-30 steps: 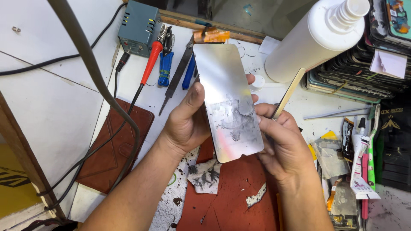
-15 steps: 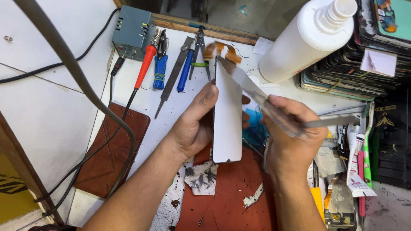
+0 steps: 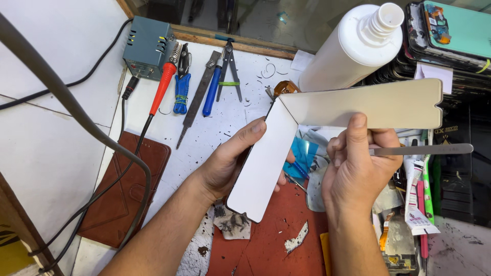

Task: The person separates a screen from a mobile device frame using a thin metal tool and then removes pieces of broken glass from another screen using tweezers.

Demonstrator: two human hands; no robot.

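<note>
My left hand [image 3: 225, 166] grips a long white rectangular panel [image 3: 263, 163] by its edges, tilted, lower end over the red mat [image 3: 276, 240]. A second pale sheet [image 3: 368, 105] with a notch at its far end meets the panel at the top corner and spreads out to the right like an open book. My right hand [image 3: 358, 168] pinches this sheet's lower edge with the thumb. The same hand also holds metal tweezers [image 3: 424, 150] that point right.
A white bottle [image 3: 353, 48] stands behind the sheet. A grey soldering station [image 3: 146, 46], a red-handled iron [image 3: 163, 87], pliers and a file lie at the back left. A brown wallet case [image 3: 128, 189] lies left, stacked phone cases [image 3: 450, 36] right, cables across the left.
The panel was held flat and face up a second ago. It then turned on edge, and the second sheet has swung out to the right in my right hand.
</note>
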